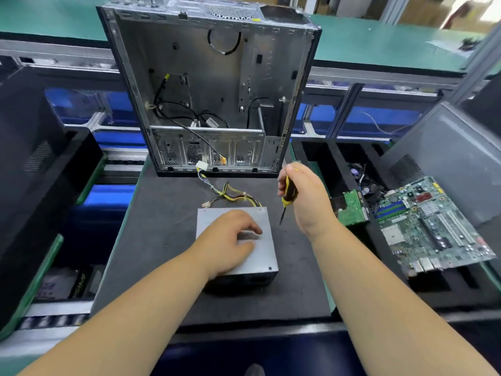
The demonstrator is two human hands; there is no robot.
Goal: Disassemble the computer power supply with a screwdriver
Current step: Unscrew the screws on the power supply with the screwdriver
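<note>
Left hand [230, 240] rests, fingers loosely spread, on the supply [264, 256] mid-tabletop [162, 240]; right hand [306, 196] grips the screwdriver [288, 198], tip down, above the supply's right edge.

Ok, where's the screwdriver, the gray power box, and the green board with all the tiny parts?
screwdriver [289, 191]: head view, on its yellow and black handle.
power supply [267, 249]: head view, on its bare gray top, right side.
motherboard [431, 226]: head view, on the middle of the green board.
</note>
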